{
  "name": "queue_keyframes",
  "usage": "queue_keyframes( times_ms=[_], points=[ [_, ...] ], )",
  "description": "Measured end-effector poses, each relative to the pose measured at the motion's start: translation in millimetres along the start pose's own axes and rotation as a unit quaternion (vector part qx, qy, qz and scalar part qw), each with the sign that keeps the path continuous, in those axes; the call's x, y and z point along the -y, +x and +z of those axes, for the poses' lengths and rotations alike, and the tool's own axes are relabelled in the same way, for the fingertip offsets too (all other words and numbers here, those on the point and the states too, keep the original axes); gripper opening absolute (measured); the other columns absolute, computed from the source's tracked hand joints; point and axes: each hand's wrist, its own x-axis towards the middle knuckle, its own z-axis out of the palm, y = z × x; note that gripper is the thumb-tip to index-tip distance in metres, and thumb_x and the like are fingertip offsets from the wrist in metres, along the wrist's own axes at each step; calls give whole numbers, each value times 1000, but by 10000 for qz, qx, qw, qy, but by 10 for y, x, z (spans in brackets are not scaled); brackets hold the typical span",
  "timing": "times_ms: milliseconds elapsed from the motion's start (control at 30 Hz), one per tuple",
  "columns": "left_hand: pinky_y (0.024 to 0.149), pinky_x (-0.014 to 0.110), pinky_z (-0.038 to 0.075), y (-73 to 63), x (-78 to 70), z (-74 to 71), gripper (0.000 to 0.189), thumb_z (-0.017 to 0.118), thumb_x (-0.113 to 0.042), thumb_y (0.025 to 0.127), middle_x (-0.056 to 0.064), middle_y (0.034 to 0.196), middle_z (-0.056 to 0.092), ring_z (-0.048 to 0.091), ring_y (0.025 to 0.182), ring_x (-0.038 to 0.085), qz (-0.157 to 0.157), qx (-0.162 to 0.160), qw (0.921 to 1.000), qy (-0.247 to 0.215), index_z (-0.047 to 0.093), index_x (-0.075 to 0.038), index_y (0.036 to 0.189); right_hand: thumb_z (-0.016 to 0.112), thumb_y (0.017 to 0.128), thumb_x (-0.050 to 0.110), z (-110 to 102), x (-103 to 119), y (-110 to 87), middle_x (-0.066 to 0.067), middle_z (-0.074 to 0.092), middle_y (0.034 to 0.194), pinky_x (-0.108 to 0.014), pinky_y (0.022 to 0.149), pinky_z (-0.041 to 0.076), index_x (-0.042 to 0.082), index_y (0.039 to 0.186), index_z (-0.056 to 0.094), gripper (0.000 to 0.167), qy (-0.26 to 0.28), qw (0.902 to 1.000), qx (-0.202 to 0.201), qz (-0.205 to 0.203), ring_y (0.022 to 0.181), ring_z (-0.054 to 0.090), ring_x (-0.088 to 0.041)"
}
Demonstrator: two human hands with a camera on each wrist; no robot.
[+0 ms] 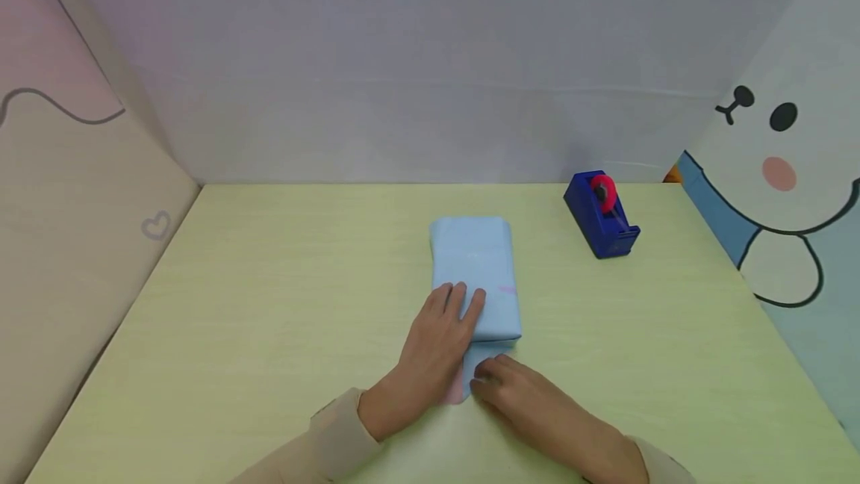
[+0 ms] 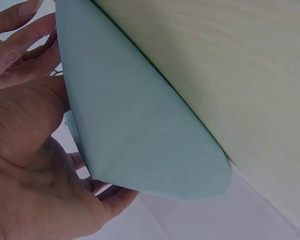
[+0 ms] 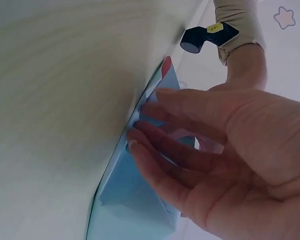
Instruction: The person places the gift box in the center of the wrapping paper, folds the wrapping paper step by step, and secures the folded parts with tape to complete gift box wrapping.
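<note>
A box-shaped parcel wrapped in light blue paper (image 1: 473, 252) lies on the table, with a paper end flap (image 1: 478, 357) reaching from its near end. A pink patch shows on the flap's near left part. My left hand (image 1: 435, 334) rests on the parcel's near left part, fingers spread over the top. At the flap's right side is my right hand (image 1: 524, 394), its fingers loosely bent. In the right wrist view, the right fingertips (image 3: 132, 145) touch the folded paper (image 3: 135, 195) along its edge by the table. The left wrist view shows a smooth blue side (image 2: 140, 115) of the parcel beside the left hand.
A blue tape dispenser (image 1: 601, 219) with a red-cored roll stands at the back right of the table. The pale yellow-green table (image 1: 282, 282) is bounded by a plain back wall (image 1: 403, 95) and printed panels on the left and right.
</note>
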Motion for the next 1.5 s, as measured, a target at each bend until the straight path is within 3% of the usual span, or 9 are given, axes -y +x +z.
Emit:
queue_keyframes(
  times_ms=[200, 333, 467, 633, 733, 933, 1167, 1333, 1500],
  points=[
    [102, 35, 46, 0, 3, 3, 44, 67, -5, 88, 16, 115, 60, 57, 106, 30, -14, -17, 10000, -19, 57, -6, 131, 82, 80, 1, -48, -80, 35, 2, 70, 99, -24, 83, 54, 11, 96, 77, 20, 162, 9986, -194, -455, 93, 65, -12],
    [101, 35, 47, 1, 11, 12, 43, 67, -6, 89, 16, 114, 59, 56, 105, 30, 8, -111, 9999, -120, 58, -5, 130, 87, 75, -1, -108, -133, 74, 3, 66, 95, -21, 72, 54, 11, 95, 70, 29, 154, 9973, -707, -107, 82, 62, -10],
    [99, 35, 47, 3, 22, 19, 42, 69, -9, 88, 16, 112, 60, 56, 102, 29, 73, -194, 9997, -134, 58, -4, 129, 89, 70, -7, -150, -161, 112, 0, 62, 99, -20, 58, 50, 10, 104, 66, 45, -21, 9930, -1116, 381, 69, 55, -8],
    [98, 35, 47, 3, 31, 15, 40, 68, -8, 89, 15, 111, 60, 55, 103, 28, 112, -130, 9998, -54, 57, -4, 128, 89, 70, -5, -159, -210, 127, -4, 60, 108, -15, 42, 32, 11, 115, 65, 53, -418, 9883, -1299, 675, 51, 40, -5],
    [101, 36, 46, -4, 33, 6, 43, 70, -9, 89, 15, 115, 61, 56, 106, 29, 74, -1, 9999, -74, 57, -4, 129, 90, 72, 1, -161, -248, 127, -6, 61, 113, -17, 39, 30, 12, 116, 63, 52, -797, 9832, -1376, 892, 45, 37, -5],
    [104, 37, 46, -18, 43, 11, 69, 90, -23, 74, 17, 121, 61, 57, 110, 31, 38, 45, 9998, -208, 56, -2, 130, 94, 70, 5, -163, -316, 86, -12, 65, 127, -22, 39, 36, 10, 129, 67, 65, -979, 9804, -1346, 1057, 44, 49, -12],
    [91, 34, 55, -23, 122, -24, 58, 89, -11, 74, 17, 117, 64, 60, 105, 31, 87, -106, 9975, -687, 61, -3, 124, 94, 71, 5, -130, -348, 56, -14, 66, 132, -23, 43, 42, 8, 132, 68, 66, -842, 9837, -1199, 1045, 55, 63, -18],
    [82, 34, 56, -109, 158, -117, 58, 87, -3, 72, 19, 115, 62, 58, 100, 32, -195, -59, 9940, -1073, 61, 1, 124, 94, 69, 4, -110, -355, 54, -15, 67, 128, -24, 43, 43, 6, 129, 70, 65, -838, 9830, -1305, 987, 58, 66, -19],
    [66, 30, 52, -208, 132, -216, 66, 90, -6, 72, 18, 105, 55, 53, 87, 29, -1014, 164, 9878, -1168, 54, 8, 125, 94, 69, 4, -108, -364, 54, -16, 67, 127, -25, 43, 46, 5, 128, 70, 64, -860, 9818, -1398, 950, 59, 67, -19]
  ],
)
